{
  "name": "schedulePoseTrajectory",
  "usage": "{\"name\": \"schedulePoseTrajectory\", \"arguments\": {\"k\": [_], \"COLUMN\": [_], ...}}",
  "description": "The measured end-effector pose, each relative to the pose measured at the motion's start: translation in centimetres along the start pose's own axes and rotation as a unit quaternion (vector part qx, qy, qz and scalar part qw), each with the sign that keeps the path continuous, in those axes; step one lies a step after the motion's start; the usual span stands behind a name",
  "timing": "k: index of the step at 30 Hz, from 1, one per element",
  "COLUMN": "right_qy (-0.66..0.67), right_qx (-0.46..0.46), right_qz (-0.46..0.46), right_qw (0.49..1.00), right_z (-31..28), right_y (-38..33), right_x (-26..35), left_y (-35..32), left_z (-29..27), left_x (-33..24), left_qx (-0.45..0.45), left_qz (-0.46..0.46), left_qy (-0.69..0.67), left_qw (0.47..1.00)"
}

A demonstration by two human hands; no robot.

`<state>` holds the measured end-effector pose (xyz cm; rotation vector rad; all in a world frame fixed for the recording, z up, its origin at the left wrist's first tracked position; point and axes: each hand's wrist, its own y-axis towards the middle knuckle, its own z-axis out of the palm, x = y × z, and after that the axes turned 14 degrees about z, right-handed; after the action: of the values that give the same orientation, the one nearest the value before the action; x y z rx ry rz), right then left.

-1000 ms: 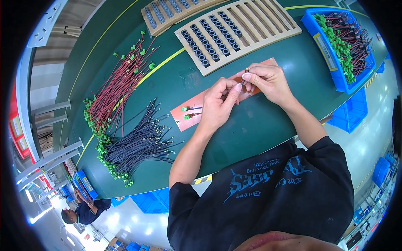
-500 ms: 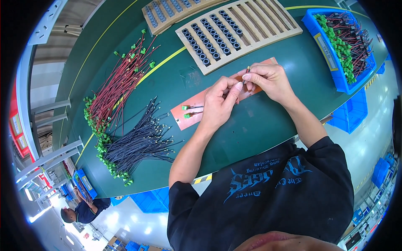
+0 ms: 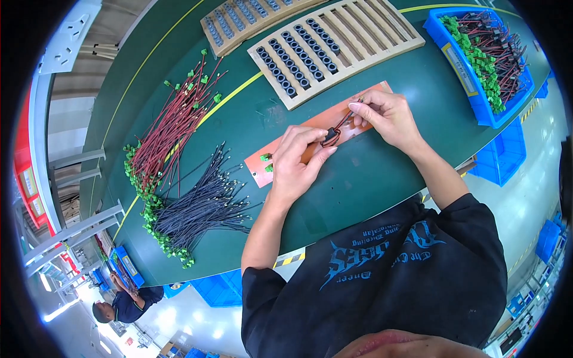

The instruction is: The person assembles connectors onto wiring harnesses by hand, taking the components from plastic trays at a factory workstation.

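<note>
Over an orange-brown board (image 3: 258, 161), my left hand (image 3: 296, 160) grips a black core (image 3: 331, 135) between thumb and fingers. Red and black wires (image 3: 343, 121) loop around or through it; their exact path is hard to make out. The free ends of these wires are pinched between the thumb and fingers of my right hand (image 3: 387, 116), up and to the right of the core. Two green connectors (image 3: 266, 158) lie on the board's left end, beside my left hand, which partly hides their leads.
Red wires (image 3: 170, 122) and black wires (image 3: 194, 206) with green connectors lie in bundles at left. A wooden rack (image 3: 382, 45) of black rings stands beyond the board, another rack (image 3: 227, 39) behind. A blue bin (image 3: 474, 98) of wired parts sits right. A person (image 3: 128, 301) works at far left.
My left hand has shifted left and down, exposing the black core and looped wires. My right hand stays near its place, with the wires now stretched between both hands.
</note>
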<state>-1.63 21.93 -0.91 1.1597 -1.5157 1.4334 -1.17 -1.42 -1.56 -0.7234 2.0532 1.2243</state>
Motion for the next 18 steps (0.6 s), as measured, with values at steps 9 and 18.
{"name": "schedulePoseTrajectory", "arguments": {"k": [9,18], "right_qy": [-0.009,-0.021], "right_qx": [-0.007,-0.005], "right_qz": [0.014,-0.033], "right_qw": [1.0,0.999], "right_z": [-0.1,0.1], "right_y": [0.6,0.4], "right_x": [-0.8,-1.0], "left_y": [0.0,-0.4], "left_z": [-0.2,0.1], "left_x": [0.8,0.9], "left_qx": [0.028,0.075], "left_qz": [0.017,0.043], "left_qy": [0.004,0.12], "left_qw": [0.999,0.989]}}
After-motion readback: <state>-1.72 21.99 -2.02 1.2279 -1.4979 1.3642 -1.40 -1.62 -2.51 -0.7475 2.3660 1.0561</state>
